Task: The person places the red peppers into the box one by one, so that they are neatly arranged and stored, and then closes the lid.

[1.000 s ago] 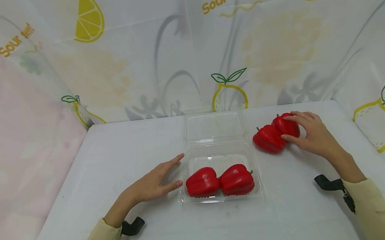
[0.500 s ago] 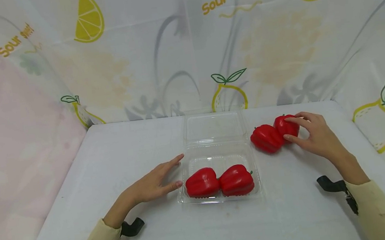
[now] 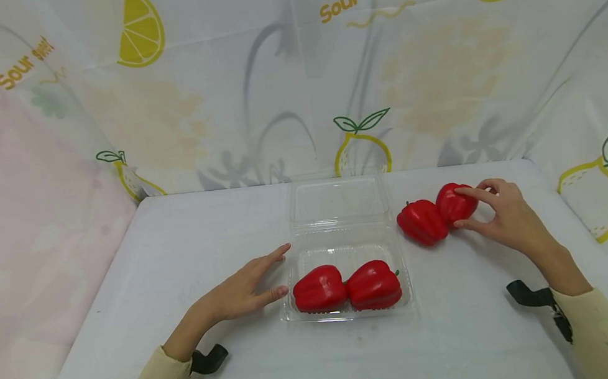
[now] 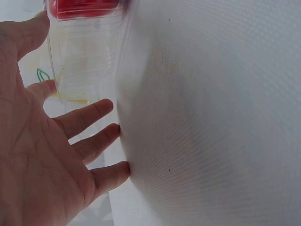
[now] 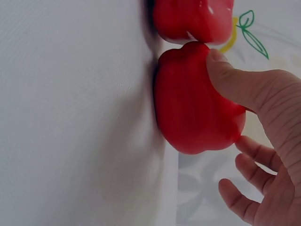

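Note:
My right hand (image 3: pixel 510 216) has its thumb and index finger on either side of a red bell pepper (image 3: pixel 455 205), pinching it on the table; the remaining fingers stay off it in the right wrist view, where the pepper (image 5: pixel 200 103) fills the middle. A second red bell pepper (image 3: pixel 422 223) lies against its left side. Two more bell peppers, a left one (image 3: pixel 319 288) and a right one (image 3: pixel 374 285), lie along the near side of a clear plastic clamshell box (image 3: pixel 352 316). At that box's left edge, my left hand (image 3: pixel 239 289) rests with straight, spread fingers.
The box's hinged lid (image 3: pixel 339 201) lies folded back toward the rear of the white table (image 3: pixel 184 228). Behind stands a fabric backdrop (image 3: pixel 215 99) with lemon prints, and a pink cloth (image 3: pixel 34 245) hangs on the left.
My right hand has shifted slightly right and nearer, turning the pinched bell pepper so its stem no longer shows. The neighbouring bell pepper has shifted a little. My left hand stays put.

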`<action>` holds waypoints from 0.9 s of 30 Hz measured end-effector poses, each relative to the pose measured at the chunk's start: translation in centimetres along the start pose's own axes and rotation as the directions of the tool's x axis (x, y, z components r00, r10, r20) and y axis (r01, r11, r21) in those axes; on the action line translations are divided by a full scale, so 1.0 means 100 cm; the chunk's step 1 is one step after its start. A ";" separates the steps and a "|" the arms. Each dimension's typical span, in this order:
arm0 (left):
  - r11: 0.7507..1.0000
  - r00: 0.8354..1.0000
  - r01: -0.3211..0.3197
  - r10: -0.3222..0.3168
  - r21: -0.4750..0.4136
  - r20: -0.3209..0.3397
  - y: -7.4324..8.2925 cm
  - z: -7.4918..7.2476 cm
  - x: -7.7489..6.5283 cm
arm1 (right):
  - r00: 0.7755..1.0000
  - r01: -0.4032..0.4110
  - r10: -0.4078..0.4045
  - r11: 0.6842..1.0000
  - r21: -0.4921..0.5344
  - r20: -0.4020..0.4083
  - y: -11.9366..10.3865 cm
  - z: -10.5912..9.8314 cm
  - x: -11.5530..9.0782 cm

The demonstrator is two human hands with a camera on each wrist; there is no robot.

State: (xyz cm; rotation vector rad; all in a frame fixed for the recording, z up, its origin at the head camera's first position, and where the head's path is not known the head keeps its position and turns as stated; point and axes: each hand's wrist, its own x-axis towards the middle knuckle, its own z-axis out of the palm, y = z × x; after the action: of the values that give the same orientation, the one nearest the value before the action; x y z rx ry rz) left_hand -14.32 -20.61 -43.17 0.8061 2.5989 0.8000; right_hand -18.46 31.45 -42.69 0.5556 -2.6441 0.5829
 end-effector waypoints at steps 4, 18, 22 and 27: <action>1.000 1.000 -0.005 0.005 0.001 0.000 0.000 0.000 0.000 | 0.999 -0.037 0.037 0.999 0.000 0.014 0.000 -0.002 -0.002; 1.000 1.000 -0.016 0.016 0.003 0.000 -0.001 0.000 0.000 | 0.991 -0.133 0.134 0.990 -0.041 0.012 0.006 -0.003 -0.009; 1.000 1.000 -0.015 0.015 0.006 -0.002 0.000 0.001 0.000 | 0.992 -0.129 0.129 0.991 -0.022 0.006 0.007 -0.003 -0.007; 1.000 1.000 -0.009 0.009 -0.001 -0.003 0.001 0.001 0.000 | 0.994 -0.106 0.106 0.994 0.029 0.013 0.007 -0.001 -0.006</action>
State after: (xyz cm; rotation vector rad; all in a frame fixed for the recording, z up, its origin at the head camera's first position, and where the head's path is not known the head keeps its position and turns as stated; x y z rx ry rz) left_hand -14.28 -20.53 -43.19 0.8180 2.5986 0.8056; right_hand -18.30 32.27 -43.11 0.4298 -2.6932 0.6526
